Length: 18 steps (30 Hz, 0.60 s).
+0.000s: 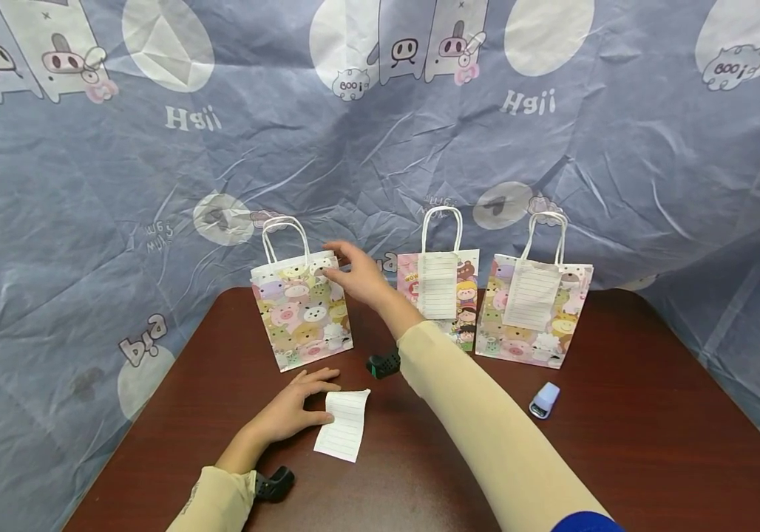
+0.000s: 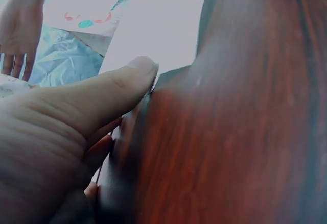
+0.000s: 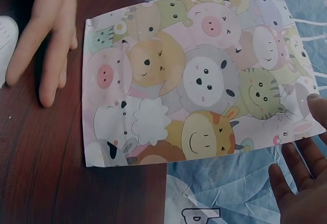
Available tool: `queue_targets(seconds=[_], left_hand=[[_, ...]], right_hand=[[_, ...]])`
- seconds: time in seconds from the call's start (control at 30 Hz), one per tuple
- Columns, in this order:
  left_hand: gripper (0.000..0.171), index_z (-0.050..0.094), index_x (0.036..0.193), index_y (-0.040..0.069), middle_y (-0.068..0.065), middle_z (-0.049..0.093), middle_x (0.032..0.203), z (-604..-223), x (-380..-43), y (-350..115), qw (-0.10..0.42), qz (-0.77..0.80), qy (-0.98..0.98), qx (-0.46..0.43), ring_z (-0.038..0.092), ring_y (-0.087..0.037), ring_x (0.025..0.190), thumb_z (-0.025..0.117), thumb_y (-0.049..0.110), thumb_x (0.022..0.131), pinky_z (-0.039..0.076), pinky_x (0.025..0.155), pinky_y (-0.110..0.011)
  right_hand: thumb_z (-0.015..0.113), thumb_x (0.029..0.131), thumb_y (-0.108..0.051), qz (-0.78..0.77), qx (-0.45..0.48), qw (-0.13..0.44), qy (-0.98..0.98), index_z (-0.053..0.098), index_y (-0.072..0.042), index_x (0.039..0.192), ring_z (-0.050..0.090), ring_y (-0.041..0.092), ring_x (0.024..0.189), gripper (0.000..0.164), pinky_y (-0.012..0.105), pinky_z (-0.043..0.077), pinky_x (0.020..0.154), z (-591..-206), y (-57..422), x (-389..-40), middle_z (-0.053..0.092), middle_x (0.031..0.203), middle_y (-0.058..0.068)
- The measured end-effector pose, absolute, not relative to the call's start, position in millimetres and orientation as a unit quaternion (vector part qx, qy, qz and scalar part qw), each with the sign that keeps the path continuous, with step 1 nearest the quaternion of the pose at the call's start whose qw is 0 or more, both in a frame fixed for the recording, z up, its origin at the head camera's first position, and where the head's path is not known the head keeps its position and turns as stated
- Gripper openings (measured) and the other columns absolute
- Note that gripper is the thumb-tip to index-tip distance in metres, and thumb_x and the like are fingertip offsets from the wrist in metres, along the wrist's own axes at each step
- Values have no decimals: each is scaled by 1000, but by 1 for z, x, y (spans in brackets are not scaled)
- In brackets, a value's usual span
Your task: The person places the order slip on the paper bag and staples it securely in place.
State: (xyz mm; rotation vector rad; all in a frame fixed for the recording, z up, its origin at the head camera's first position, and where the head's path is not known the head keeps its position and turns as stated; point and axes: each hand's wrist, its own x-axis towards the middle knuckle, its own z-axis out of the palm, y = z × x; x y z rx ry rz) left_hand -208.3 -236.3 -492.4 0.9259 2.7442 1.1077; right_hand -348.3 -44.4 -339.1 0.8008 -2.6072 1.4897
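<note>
Pinching the leftmost white-handled, pastel animal-print paper bag (image 1: 300, 314)

Right hand (image 1: 361, 277) had thumb and fingers on its upper right edge; bag stood rear-left on the glossy red-brown table (image 1: 633, 414). Left hand (image 1: 290, 408) was loose, fingers extended, thumb touching the small white lined paper slip (image 1: 343, 428) near the bag.
</note>
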Motion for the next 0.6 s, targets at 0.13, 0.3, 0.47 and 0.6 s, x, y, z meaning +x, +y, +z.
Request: queue_targets(seconds=[0.13,0.3,0.47,0.6], left_hand=[[39,69,124,14,-12,51,150,-491,-208,-237,15,369,882,291,35,-40,147,78,21,87,11,120,-66],[35,70,122,17,-9,52,150,-491,-208,-238,17,371,886,278,36,-41,146,76,24,89,14,120,-65],[32,71,120,16,-8,52,150,-492,-208,-239,18,380,887,261,34,-44,146,75,26,90,18,120,-65],[28,72,117,17,-8,53,150,-493,-208,-240,17,383,889,252,35,-43,146,73,28,91,21,119,-64]], right_hand=[[65,98,-27,472,255,29,-844,53,-19,143,56,25,121,47,43,50,97,-340,-45,-347,56,134,8],[67,97,-25,478,249,46,-841,61,-17,131,60,23,111,35,35,53,86,-340,-44,-345,63,120,7],[69,95,-23,502,244,51,-828,64,-16,122,63,21,103,28,26,53,76,-343,-42,-342,69,110,6],[68,96,-20,519,247,55,-816,64,-14,117,64,21,100,23,25,51,74,-346,-40,-338,70,106,7]])
